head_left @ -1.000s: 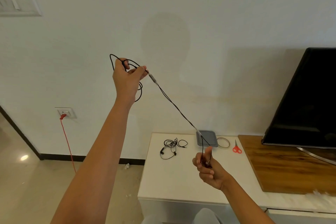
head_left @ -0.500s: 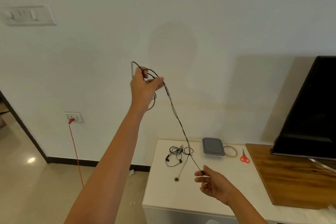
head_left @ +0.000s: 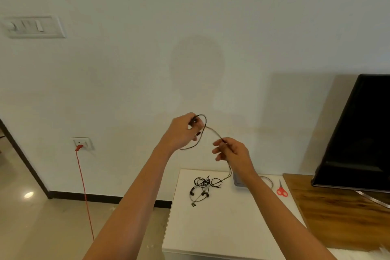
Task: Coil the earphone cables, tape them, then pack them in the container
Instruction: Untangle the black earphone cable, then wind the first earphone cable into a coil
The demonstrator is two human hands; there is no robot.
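1. Both hands have drawn together since a moment ago. The left hand (head_left: 183, 133) has dropped from high against the wall and the right hand (head_left: 232, 151) has risen to meet it, so the black earphone cable (head_left: 213, 131) now spans only a short gap between them.
2. Held in the air above the counter (head_left: 221, 228), the left hand curls its fingers round a loop of the cable.
3. The right hand pinches the strand between thumb and fingertips, and the rest trails down toward the counter.
4. A second tangled earphone set (head_left: 202, 186) lies there near the trailing end.
5. Just to its right sits a grey container (head_left: 238, 181), partly hidden behind the right forearm, then a roll of tape (head_left: 270, 181) and red scissors (head_left: 281, 190).
6. Farther right, a dark screen (head_left: 358, 133) stands on a wooden board (head_left: 337, 213).
7. A red cord (head_left: 84, 186) hangs from a wall socket (head_left: 81, 143) on the left.
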